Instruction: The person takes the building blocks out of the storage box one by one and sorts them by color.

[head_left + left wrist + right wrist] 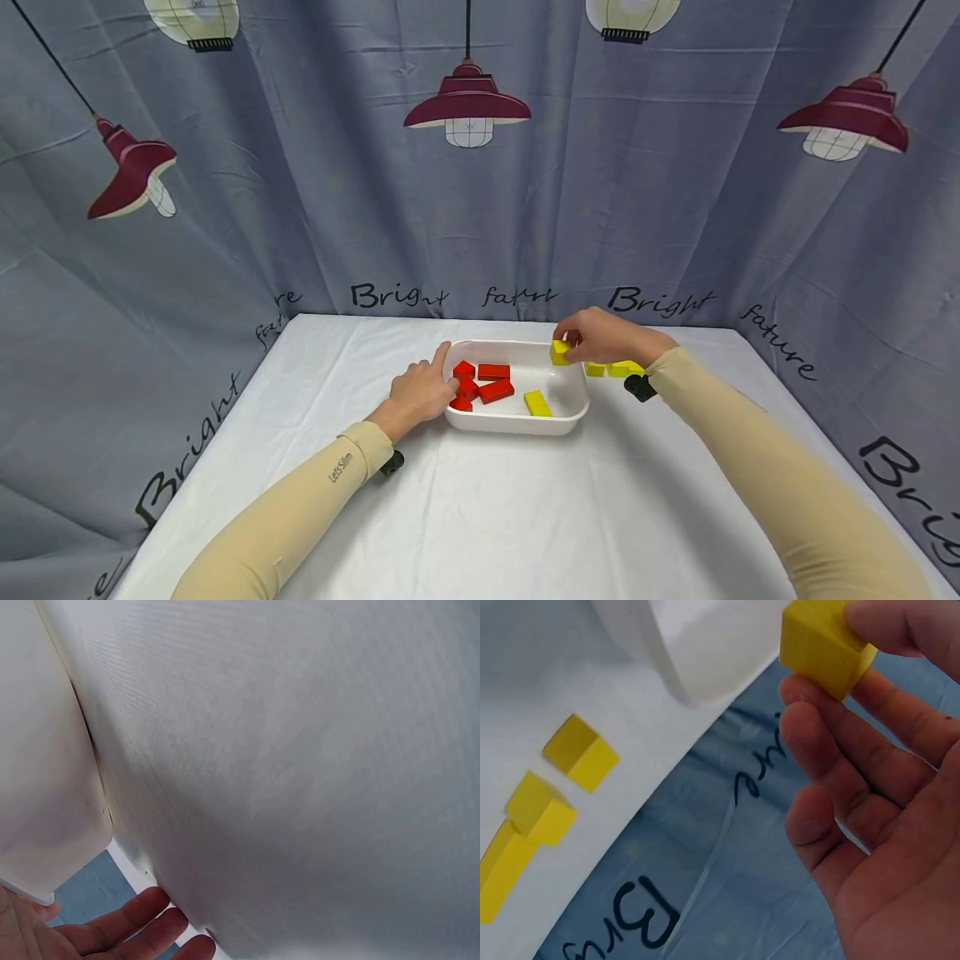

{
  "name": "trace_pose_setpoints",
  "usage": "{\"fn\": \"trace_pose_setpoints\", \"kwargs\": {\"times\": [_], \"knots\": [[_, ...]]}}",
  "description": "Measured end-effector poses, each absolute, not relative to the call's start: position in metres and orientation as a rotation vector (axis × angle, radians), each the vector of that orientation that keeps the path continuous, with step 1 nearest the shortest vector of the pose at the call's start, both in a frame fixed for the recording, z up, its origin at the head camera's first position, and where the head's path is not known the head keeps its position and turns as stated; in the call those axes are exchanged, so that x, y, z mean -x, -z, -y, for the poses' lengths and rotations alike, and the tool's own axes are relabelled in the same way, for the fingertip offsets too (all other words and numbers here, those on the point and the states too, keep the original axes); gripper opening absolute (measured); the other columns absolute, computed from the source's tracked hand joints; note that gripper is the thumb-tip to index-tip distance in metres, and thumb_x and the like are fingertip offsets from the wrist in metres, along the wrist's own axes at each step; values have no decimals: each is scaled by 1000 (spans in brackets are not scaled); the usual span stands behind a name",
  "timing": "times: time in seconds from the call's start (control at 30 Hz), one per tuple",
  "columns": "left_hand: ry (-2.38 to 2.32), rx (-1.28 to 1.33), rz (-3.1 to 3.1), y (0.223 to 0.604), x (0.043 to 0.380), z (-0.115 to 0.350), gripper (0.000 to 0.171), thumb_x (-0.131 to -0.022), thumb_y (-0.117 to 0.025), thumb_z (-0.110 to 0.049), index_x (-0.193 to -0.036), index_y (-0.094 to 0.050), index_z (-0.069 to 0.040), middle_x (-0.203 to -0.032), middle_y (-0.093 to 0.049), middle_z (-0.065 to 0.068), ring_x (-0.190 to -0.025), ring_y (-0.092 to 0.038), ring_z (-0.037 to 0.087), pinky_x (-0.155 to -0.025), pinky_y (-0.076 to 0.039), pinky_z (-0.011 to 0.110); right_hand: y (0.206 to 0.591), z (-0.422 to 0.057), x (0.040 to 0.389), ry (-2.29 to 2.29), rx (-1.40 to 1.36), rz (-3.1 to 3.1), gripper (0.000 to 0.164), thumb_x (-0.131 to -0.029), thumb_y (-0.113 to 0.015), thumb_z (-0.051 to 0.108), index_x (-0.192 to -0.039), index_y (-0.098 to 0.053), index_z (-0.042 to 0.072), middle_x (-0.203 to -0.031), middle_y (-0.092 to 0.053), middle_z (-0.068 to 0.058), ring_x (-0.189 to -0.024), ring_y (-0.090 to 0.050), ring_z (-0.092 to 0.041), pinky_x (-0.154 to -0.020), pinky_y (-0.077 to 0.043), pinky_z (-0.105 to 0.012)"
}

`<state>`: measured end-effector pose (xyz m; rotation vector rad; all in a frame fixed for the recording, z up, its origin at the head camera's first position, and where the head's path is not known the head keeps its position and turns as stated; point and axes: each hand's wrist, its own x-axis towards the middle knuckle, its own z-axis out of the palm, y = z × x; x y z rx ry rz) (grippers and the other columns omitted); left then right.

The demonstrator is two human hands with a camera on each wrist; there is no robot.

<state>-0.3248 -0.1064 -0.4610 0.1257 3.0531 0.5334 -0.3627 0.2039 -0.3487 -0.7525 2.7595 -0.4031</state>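
A white plastic tray (pixel 517 425) stands on the table, with several red blocks (pixel 495 392) at its left and a yellow block (pixel 537 403) near its front wall. My left hand (pixel 422 390) holds the tray's left rim, thumb over the edge; in the left wrist view, three fingers (pixel 142 915) extend outside the tray (pixel 52 765). Over the tray's back right corner, my right hand (pixel 603 335) pinches a yellow cube (pixel 560 352). The right wrist view shows this cube (pixel 825 649) between thumb and fingertips, with the other fingers loosely bent.
Right of the tray, more yellow blocks (pixel 621 368) lie on the white tablecloth (pixel 517 517); the right wrist view shows two short pieces and a longer yellow block (pixel 506 866). A grey-blue printed curtain (pixel 480 225) hangs behind and beside the table.
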Motion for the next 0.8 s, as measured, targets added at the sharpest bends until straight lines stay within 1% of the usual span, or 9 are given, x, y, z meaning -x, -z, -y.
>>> {"fn": "trace_pose_setpoints", "kwargs": {"times": [0.2,0.33,0.5,0.63,0.8], "knots": [[-536,-123,-3049,460,324,107,71,-95,-45,-40,-160,-21,-23,-124,-62,17,-105,-59,31,-83,-54,51,347,-222,360,462,722,-2794,34,-89,-71,12,-123,-67,12,-105,-70,-9,-90,-64,-22,-76,-58,-32],[-534,-119,-3047,459,323,106,71,-95,-45,-40,-160,-21,-24,-125,-62,17,-105,-59,31,-84,-53,51,349,-236,360,465,711,-2813,33,-90,-70,13,-122,-65,11,-104,-69,-10,-88,-64,-22,-77,-58,-34],[-532,-113,-3042,458,323,105,71,-95,-45,-40,-160,-20,-24,-127,-61,17,-108,-59,31,-86,-52,52,355,-252,362,485,672,-2837,31,-89,-73,12,-120,-66,14,-104,-69,-10,-88,-63,-22,-76,-58,-33],[-533,-106,-3035,458,323,105,72,-95,-46,-41,-160,-20,-25,-128,-61,17,-109,-59,31,-88,-52,53,362,-265,365,480,657,-2844,31,-88,-73,12,-118,-66,16,-106,-70,-10,-91,-64,-22,-78,-57,-36],[-531,-101,-3031,458,323,106,71,-96,-46,-41,-160,-20,-25,-128,-60,17,-109,-59,31,-89,-52,54,371,-279,367,469,641,-2848,31,-87,-73,10,-118,-67,15,-105,-71,-10,-88,-65,-20,-79,-57,-37]]}}
